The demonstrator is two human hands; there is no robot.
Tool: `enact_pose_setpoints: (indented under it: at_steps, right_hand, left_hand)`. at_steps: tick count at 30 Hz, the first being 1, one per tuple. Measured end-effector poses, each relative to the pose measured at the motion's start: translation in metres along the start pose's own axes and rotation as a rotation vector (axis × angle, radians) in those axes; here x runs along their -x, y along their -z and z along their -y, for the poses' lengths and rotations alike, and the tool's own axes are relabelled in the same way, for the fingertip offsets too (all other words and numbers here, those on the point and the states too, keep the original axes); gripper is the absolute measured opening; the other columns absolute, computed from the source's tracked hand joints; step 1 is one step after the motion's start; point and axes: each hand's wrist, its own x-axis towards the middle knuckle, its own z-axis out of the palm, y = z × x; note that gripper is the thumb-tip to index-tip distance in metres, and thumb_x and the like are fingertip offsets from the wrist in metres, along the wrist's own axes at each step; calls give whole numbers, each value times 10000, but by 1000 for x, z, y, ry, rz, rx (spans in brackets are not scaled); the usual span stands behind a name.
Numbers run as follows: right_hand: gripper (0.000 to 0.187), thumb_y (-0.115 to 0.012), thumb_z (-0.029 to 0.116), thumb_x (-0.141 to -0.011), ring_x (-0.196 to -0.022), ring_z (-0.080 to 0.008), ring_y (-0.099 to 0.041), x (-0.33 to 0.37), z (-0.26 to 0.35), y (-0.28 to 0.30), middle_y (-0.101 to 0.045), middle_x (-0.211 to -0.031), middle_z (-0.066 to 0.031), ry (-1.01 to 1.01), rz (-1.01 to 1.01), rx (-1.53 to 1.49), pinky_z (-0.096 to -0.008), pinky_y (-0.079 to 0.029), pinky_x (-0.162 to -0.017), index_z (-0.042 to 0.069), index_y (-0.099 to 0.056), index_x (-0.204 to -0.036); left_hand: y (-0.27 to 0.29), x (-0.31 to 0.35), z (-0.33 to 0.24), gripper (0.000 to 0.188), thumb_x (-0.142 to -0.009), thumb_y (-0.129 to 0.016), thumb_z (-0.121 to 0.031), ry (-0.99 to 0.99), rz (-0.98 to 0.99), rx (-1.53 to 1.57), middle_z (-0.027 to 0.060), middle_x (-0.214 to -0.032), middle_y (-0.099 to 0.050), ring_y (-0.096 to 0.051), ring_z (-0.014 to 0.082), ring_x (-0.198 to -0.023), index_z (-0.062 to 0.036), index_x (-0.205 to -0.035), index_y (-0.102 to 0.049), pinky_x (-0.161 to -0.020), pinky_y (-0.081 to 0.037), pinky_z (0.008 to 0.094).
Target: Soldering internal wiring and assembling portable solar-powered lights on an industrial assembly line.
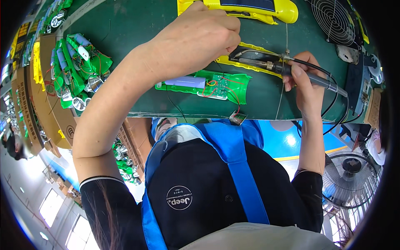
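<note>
My right hand [307, 81] is wrapped round the dark grip of a soldering iron [281, 68] with a thin metal feed tube alongside. The iron reaches left across an open yellow housing half [254, 49]. Over that housing's left end, my left hand [208, 35] is closed with curled fingers; whatever they pinch is hidden. Nearer me lies a green housing half [239, 85], holding a lavender battery [185, 82] and a green circuit board [216, 86] with red wires. Beyond my hands is a yellow housing [287, 11] with a dark solar panel [248, 5].
Several green housings with batteries [77, 62] are heaped at the left beside cardboard boxes [56, 96]. A round fan grille [333, 18] stands at the far right, near a dark device [360, 81]. Black cables hang from the iron. A floor fan [352, 179] stands below the table.
</note>
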Motion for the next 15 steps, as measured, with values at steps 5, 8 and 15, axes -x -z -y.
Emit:
enact_pose_setpoints:
  at_steps: [5,8,15]
  right_hand:
    - [221,-598,199,-829,-485,-84,-475,1,0,-3,-546,-628,-66,12,-19,23,-187,-373,-462,5,-520,-898]
    - [210,-595,189,-833,-488,-81,-479,1,-1,-3,-548,-630,-66,19,-1,45,-187,-378,-463,4,-521,-901]
    - [233,-596,206,-831,-486,-88,-487,0,0,-4,-549,-628,-68,-4,-26,53,-195,-385,-465,-2,-519,-904]
  left_hand:
    - [0,-1,-2,46,-784,-568,-90,13,19,-21,54,-849,-521,-528,209,-891,-53,-765,-549,-791,-353,350]
    - [0,-1,-2,47,-786,-567,-90,23,39,-24,55,-850,-521,-529,207,-894,-50,-766,-553,-792,-354,352]
    - [-3,-1,0,48,-791,-562,-89,-8,19,-71,52,-857,-526,-532,203,-902,-49,-765,-558,-803,-357,357]
